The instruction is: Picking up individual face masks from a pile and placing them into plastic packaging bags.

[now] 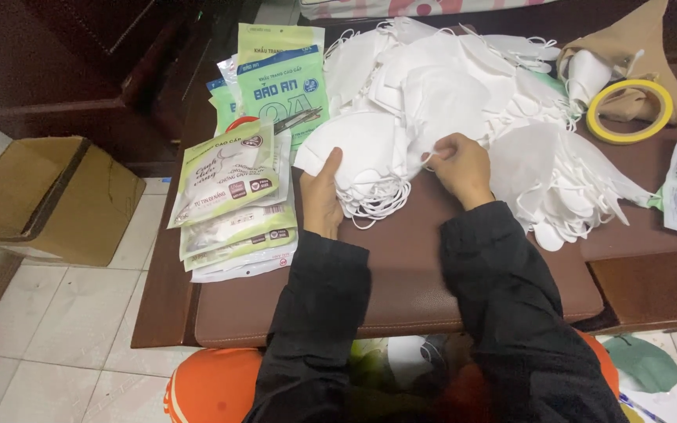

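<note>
- Two hands show, both the person's own, in black sleeves.
- The left hand (322, 196) holds a small stack of masks (358, 153) from the left side. The thumb lies on top and the fingers go under, so the hand is closed on the stack.
- The right hand (458, 166) pinches the right edge of the same stack, near its thin white loops. Its fingers are curled shut on the masks.
- The stack is white, soft and folded flat, with a round edge. White ear loops hang down from it in a bunch. How many masks are in the stack cannot be told.
- The stack sits over the brown pad (401, 274), in front of the person.
- One big pile of masks (495, 102) lies just behind the hands, too many to count. The stack touches this pile.
- One roll of yellow tape (629, 110) lies at the far right, beside a tan cloth (636, 47).
- A heap of green and white packs (237, 196) lies left of the left hand. At least four are stacked near, and about three more stand behind.
- One pair of scissors (291, 121) rests on the packs.
- One brown box (48, 196) sits on the tiled floor, well apart to the left.
</note>
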